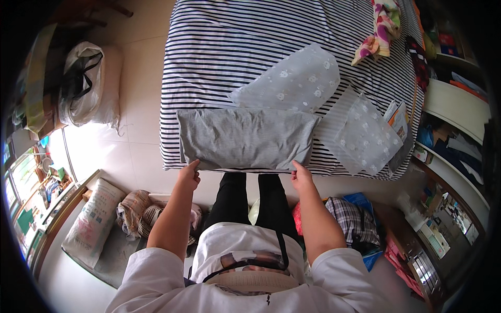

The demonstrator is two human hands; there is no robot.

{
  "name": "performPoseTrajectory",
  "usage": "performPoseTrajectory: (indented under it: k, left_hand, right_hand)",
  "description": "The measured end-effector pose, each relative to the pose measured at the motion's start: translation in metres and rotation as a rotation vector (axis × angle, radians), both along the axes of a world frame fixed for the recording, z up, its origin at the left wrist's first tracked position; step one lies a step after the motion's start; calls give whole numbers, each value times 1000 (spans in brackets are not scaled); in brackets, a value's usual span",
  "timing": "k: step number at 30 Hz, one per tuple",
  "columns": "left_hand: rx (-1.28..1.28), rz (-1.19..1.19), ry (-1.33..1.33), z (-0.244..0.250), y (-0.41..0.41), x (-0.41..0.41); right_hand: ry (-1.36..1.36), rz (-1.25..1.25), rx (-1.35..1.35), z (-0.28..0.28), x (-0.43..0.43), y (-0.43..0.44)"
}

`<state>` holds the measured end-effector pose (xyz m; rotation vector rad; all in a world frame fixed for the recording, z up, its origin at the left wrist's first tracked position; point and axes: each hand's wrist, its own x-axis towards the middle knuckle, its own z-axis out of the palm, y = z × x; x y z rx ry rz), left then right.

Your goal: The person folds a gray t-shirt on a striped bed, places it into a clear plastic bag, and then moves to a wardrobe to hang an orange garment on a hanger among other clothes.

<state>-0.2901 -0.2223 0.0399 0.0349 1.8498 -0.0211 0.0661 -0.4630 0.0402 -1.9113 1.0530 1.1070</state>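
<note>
A grey piece of cloth (246,137), folded into a wide rectangle with some wrinkles, lies along the near edge of a bed with a striped sheet (211,58). My left hand (190,174) pinches its near left corner. At the near right corner, my right hand (300,175) pinches the same cloth. Just beyond the cloth is a translucent plastic bag with white printed figures (297,80). A second printed plastic bag (368,135) rests to the right, partly over a packet with printing (398,121).
A colourful patterned cloth (379,35) lies at the bed's far right. Shelves with folded items (454,109) stand on the right. On the floor at left is a white woven sack (84,86). Behind me are a filled sack (94,223) and a plaid bag (354,221).
</note>
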Motion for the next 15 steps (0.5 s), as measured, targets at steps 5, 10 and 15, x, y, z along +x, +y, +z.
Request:
performPoseTrajectory:
  k: [5, 10, 15]
  left_hand:
    - [104, -298, 27, 32, 17, 2]
    - [440, -343, -204, 88, 77, 23]
    - [870, -185, -294, 166, 174, 93]
  right_hand:
    - [-164, 379, 185, 23, 14, 16]
    - [-410, 293, 384, 89, 63, 73]
    - [-441, 239, 598, 175, 133, 155]
